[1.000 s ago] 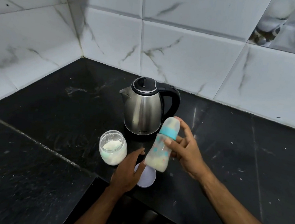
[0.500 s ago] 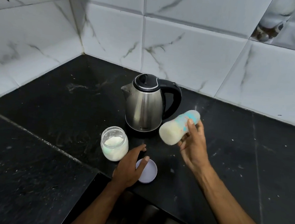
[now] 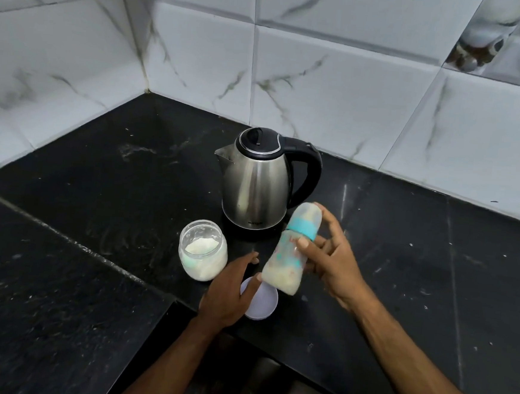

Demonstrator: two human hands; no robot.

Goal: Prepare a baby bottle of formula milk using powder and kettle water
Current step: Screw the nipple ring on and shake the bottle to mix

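Observation:
My right hand [image 3: 333, 258] grips a baby bottle [image 3: 288, 261] with a teal collar and a clear cap, holding it above the counter, tilted, top up and away. Milky liquid fills its lower part. My left hand [image 3: 229, 291] rests with relaxed fingers on the counter over the jar's white lid [image 3: 262, 304], just left of the bottle's base. An open glass jar of white formula powder [image 3: 203, 250] stands to the left. A steel kettle [image 3: 258, 181] with a black lid and handle stands behind the bottle.
The black stone counter [image 3: 98, 184] runs into a corner of white marbled wall tiles [image 3: 339, 88]. A lower counter section [image 3: 42, 304] lies front left, and a dark gap drops away below my arms.
The bottle swung from lying sideways, base toward me, half a second ago, back to nearly upright and lower. My left hand stayed by the lid.

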